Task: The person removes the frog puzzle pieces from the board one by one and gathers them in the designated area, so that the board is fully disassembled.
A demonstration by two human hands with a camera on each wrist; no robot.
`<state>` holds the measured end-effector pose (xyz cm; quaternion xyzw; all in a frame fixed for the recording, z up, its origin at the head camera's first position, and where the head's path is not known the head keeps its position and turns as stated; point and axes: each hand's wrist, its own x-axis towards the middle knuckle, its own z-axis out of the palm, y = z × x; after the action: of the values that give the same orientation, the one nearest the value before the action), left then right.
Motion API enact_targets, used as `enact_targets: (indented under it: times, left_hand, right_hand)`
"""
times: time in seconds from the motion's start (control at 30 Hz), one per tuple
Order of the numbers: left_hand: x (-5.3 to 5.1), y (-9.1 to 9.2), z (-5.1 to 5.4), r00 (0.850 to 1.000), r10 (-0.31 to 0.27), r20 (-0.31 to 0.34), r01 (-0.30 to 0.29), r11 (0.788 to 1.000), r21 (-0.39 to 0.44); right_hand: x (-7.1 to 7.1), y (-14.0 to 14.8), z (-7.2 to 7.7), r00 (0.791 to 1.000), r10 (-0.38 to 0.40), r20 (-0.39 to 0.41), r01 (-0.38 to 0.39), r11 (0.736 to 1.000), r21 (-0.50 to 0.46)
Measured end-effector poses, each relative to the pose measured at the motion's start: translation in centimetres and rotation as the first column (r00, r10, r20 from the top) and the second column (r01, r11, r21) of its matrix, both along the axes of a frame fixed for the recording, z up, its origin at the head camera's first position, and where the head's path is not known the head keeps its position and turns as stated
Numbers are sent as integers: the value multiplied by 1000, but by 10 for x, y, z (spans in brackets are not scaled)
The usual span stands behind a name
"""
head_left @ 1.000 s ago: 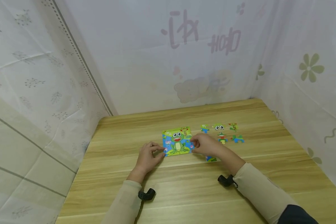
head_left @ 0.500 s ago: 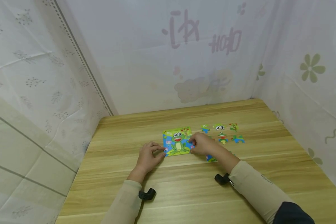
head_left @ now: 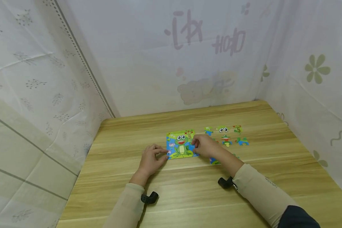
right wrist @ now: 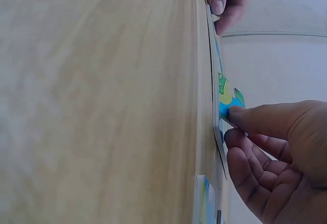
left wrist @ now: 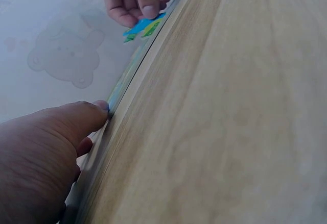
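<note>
A flat frog jigsaw puzzle lies on the table in the head view, showing a green frog on blue and green. My left hand holds its lower left corner with thumb and index finger. Over the puzzle's right side, my right hand pinches a puzzle piece between thumb and fingertips. That piece is blue, green and yellow; in the right wrist view it stands tilted against the puzzle's surface. Both fingers and piece hide part of the picture's right edge.
Loose puzzle pieces lie right of the puzzle, among them an eyes piece, a mouth piece, a tree piece and a blue-green piece. My right forearm covers some others. Fabric curtains enclose the wooden table.
My right hand has shifted slightly left over the puzzle's right side, its forearm swinging the same way. My left hand has stayed at the puzzle's corner.
</note>
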<state>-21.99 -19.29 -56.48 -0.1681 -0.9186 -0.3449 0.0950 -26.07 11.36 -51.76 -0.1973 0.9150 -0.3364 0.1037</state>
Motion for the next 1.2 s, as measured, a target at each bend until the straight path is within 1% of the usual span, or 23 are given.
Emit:
enact_targets:
  times: [0.13, 0.37, 0.7, 0.93, 1.2]
  left_hand:
    - [0, 0, 0, 1000, 0, -11, 0, 1000, 0]
    - [0, 2, 1, 998, -2, -56, 2, 1000, -4]
    - [2, 2, 2, 999, -23, -44, 22, 1000, -17]
    - [2, 2, 3, 999, -25, -22, 25, 1000, -12]
    - [2, 1, 2, 998, -30, -51, 29, 999, -19]
  right_hand:
    - [-1, 1, 0, 1000, -9, -12, 9, 1000, -21]
    - [-2, 0, 2, 1000, -19, -20, 19, 1000, -25]
    - [-2, 0, 1, 999, -32, 1, 32, 999, -19]
    - [0, 2, 4, 999, -43, 22, 44, 998, -53]
    - [2, 7, 7, 999, -44, 29, 46, 996, -78]
